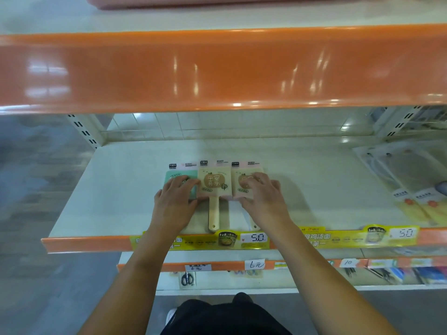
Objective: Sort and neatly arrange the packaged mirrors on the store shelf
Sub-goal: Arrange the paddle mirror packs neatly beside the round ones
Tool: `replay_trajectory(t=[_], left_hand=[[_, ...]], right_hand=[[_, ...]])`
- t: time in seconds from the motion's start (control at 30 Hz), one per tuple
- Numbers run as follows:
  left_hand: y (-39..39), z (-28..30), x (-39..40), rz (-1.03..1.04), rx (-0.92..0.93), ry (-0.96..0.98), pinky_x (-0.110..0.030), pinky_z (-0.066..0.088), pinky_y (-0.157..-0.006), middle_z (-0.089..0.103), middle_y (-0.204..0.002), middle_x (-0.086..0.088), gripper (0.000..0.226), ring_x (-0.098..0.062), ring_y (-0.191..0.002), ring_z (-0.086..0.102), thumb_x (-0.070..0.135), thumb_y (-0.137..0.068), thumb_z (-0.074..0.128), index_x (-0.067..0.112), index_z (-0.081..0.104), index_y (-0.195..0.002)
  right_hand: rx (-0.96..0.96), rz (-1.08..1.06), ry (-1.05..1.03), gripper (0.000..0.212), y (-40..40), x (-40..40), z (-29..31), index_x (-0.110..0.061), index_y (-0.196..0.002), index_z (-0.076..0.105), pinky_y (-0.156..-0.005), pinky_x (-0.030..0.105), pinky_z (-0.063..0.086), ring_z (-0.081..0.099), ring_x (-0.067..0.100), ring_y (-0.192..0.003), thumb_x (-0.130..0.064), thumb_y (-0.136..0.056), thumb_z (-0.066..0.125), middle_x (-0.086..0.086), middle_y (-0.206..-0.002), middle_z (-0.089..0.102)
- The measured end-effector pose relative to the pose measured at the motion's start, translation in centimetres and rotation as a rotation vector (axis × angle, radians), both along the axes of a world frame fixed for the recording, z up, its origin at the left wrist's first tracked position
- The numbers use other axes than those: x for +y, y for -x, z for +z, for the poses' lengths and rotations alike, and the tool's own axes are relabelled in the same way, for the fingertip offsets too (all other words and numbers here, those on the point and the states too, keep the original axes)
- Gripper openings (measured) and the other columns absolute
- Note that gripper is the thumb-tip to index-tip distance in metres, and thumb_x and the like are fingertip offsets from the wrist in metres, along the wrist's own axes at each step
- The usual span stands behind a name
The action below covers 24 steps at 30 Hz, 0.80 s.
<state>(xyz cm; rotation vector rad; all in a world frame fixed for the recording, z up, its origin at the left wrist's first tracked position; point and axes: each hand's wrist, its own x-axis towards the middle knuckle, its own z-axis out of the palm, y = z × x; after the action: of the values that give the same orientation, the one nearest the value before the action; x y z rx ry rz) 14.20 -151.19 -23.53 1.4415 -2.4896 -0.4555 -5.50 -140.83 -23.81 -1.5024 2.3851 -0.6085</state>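
Three packaged hand mirrors lie flat side by side on the white shelf (116,189). The green mirror (177,176) is on the left, a beige mirror (212,184) with a wooden handle sits in the middle, and a pink mirror (242,183) is on the right. My left hand (175,201) rests on the green mirror, thumb at its lower edge and fingers spread on top. Over the pink mirror lies my right hand (262,199), fingers on its face and thumb at its lower edge. Both hands hide the lower parts of those two packs.
An orange shelf edge (217,71) hangs overhead. Clear packaged goods (408,180) lie at the shelf's right end. Yellow price strips (242,239) line the front lip. A lower shelf holds scissors (187,278) and other small tools. A pink basket (193,1) stands on the top shelf.
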Motion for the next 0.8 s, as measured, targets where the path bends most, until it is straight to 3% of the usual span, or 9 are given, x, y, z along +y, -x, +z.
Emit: replay_trajectory(t=[0.27,0.47,0.53,0.63,0.8], left_hand=[[-0.2,-0.3,0.4,0.009,-0.01,0.002,-0.044,0.028,-0.108,0.041,-0.143,0.009,0.045,-0.018,-0.136,0.031,0.041,-0.089,0.059,0.037,0.047,-0.132],[-1.2,0.7,0.9,-0.024,-0.008,-0.04,-0.045,0.018,-0.115,0.028,-0.154,0.006,0.059,-0.018,-0.143,0.02,0.032,-0.092,0.05,0.037,0.027,-0.146],[-1.3,1.5,0.9,-0.047,0.012,-0.01,-0.042,0.022,-0.112,0.032,-0.152,0.005,0.058,-0.019,-0.141,0.026,0.033,-0.091,0.051,0.036,0.03,-0.145],[-0.6,3.1,1.9,-0.171,0.012,0.045,-0.04,0.032,-0.104,0.041,-0.145,0.003,0.048,-0.023,-0.132,0.038,0.035,-0.092,0.051,0.03,0.041,-0.14],[1.0,4.6,3.9,-0.321,0.049,0.097,-0.042,0.035,-0.099,0.049,-0.136,0.002,0.041,-0.028,-0.123,0.046,0.033,-0.091,0.053,0.026,0.051,-0.131]], right_hand=[[0.024,0.014,-0.033,0.043,-0.4,0.4,-0.1,-0.026,-0.134,0.052,-0.101,0.033,0.036,0.034,0.029,-0.125,-0.03,-0.092,0.061,-0.003,-0.144,0.038],[0.008,-0.012,-0.077,0.049,-0.8,0.8,0.6,-0.029,-0.137,0.049,-0.112,0.043,0.031,0.028,0.03,-0.139,-0.035,-0.09,0.062,-0.003,-0.152,0.033],[0.018,-0.029,0.026,0.045,-1.4,1.0,0.8,-0.026,-0.132,0.054,-0.111,0.044,0.032,0.032,0.029,-0.139,-0.033,-0.088,0.064,0.0,-0.149,0.039],[-0.039,-0.039,0.229,0.034,-2.7,2.0,1.6,-0.019,-0.121,0.062,-0.1,0.031,0.042,0.051,0.022,-0.122,-0.021,-0.087,0.066,-0.002,-0.13,0.055],[0.017,-0.078,0.246,0.034,-4.6,4.1,3.2,-0.019,-0.124,0.062,-0.095,0.037,0.048,0.056,0.023,-0.116,-0.02,-0.09,0.061,0.001,-0.128,0.059]])
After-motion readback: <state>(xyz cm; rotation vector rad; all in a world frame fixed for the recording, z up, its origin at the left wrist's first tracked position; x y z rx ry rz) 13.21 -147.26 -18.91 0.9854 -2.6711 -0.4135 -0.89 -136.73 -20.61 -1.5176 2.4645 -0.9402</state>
